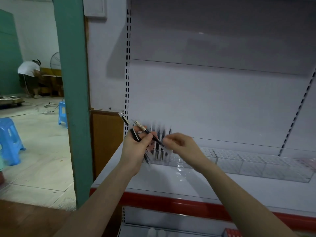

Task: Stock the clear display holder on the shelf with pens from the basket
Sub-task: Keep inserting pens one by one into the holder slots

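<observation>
Pens (135, 134) bunched in left hand (135, 149); right hand (183, 145) pinches one pen (150, 134), likely drawing it out. Holder (227, 162) far on shelf (171, 182), left end part-stocked. Next: stand the pen upright there.

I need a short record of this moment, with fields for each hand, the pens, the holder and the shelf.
left hand: grips a bundle of pens
right hand: pinches the lower end of one black pen from the bundle; blurred
holder: clear, on the shelf; standing pens at its left end, the rest looks empty
shelf: white, red front edge
basket: not in view
</observation>
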A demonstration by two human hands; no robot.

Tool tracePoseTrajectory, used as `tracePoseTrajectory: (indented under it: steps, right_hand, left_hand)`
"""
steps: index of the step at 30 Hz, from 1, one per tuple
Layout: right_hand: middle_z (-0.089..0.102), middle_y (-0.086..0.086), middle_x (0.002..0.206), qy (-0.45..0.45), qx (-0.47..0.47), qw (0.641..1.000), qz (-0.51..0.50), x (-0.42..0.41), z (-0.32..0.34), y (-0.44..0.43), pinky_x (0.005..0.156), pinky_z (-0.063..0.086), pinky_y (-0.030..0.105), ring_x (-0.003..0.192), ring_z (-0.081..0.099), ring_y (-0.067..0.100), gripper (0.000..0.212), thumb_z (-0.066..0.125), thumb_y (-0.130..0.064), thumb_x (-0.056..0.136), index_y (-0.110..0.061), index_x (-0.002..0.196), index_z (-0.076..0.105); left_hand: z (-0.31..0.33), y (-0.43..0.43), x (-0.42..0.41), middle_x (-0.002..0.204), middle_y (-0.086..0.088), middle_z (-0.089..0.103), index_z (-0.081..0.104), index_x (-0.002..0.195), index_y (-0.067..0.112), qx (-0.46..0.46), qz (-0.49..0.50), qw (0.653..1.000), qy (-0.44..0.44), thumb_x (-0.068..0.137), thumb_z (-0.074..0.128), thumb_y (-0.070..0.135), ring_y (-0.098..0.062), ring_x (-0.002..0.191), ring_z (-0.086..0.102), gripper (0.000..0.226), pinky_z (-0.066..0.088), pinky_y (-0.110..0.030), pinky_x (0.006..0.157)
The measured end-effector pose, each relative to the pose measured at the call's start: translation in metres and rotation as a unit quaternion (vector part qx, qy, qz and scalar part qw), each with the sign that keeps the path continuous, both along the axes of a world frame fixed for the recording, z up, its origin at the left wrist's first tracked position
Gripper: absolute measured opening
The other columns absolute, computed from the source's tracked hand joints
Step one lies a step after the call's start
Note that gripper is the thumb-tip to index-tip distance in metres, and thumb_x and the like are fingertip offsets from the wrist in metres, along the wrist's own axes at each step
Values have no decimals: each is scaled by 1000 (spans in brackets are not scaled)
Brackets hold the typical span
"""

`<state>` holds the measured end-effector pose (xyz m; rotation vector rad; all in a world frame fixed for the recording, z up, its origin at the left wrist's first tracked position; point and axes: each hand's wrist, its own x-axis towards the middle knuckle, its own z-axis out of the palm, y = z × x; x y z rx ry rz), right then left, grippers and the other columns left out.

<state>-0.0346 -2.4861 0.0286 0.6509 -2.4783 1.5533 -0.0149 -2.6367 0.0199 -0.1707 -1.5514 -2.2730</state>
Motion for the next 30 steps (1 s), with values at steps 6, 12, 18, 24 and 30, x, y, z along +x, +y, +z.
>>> tracePoseTrajectory:
  steps: [6, 12, 18, 24, 30]
  right_hand:
    - [66, 3, 73, -74, -23, 996, 42, 8, -1, 17, 72, 52, 24, 69, 62, 12, 14, 68, -12, 83, -13, 97, 64]
    - [62, -1, 67, -194, -174, 965, 26, 5, 8, 37, 61, 55, 21, 60, 61, 9, 9, 64, -2, 84, -7, 91, 63]
    - [63, 1, 75, -246, -491, 833, 67, -2, 16, 21, 59, 55, 18, 67, 63, 10, 11, 53, -11, 92, -11, 82, 59]
    - [65, 9, 82, -37, -369, 921, -122, -10, 24, 12, 64, 58, 22, 70, 66, 19, 7, 57, -8, 91, -3, 96, 59]
    - [64, 6, 78, 74, -182, 961, -194, -29, 19, 9, 74, 53, 33, 73, 65, 22, 3, 56, -9, 90, -10, 89, 59]
  left_hand:
    - [7, 5, 5, 92, -6, 68, 52, 103, 18, 11, 3, 1000, 8, 91, 53, 2, -23, 92, 67, 20, 55, -37, 78]
    - [8, -1, 9, 92, -9, 67, 53, 90, 14, -46, 7, 999, 0, 93, 51, 6, -20, 77, 70, 9, 57, -30, 65]
    - [2, 10, 9, 65, -7, 61, 53, 89, 9, -133, 6, 991, -14, 93, 53, 8, -11, 44, 52, 4, 45, -24, 47]
    - [5, 0, 9, 63, -2, 41, 45, 89, 14, -151, -6, 985, -83, 91, 53, 37, -10, 46, 38, 25, 37, -26, 47]
    - [5, -6, 9, 79, -4, 48, 51, 102, 12, -113, -24, 986, -116, 97, 45, 16, -16, 60, 49, 9, 50, -30, 56]
